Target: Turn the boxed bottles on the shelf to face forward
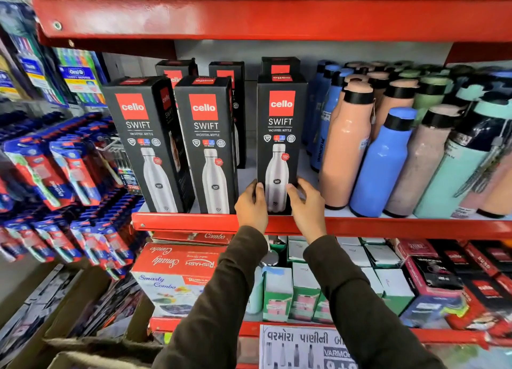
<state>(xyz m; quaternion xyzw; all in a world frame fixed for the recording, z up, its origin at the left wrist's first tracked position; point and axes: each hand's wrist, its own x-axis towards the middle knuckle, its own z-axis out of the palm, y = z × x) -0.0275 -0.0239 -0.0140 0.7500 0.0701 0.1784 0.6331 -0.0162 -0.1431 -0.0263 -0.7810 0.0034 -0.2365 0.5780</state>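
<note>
Single head-worn wide-angle view, facing forward and slightly downward, close to the red shelf [194,222], edges bowed, probably by lens distortion

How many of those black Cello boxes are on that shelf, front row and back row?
Front row: 3, the left box, the middle box and the right box held by the left hand and right hand.
Back row: 3 in view.
Total: 6
</note>
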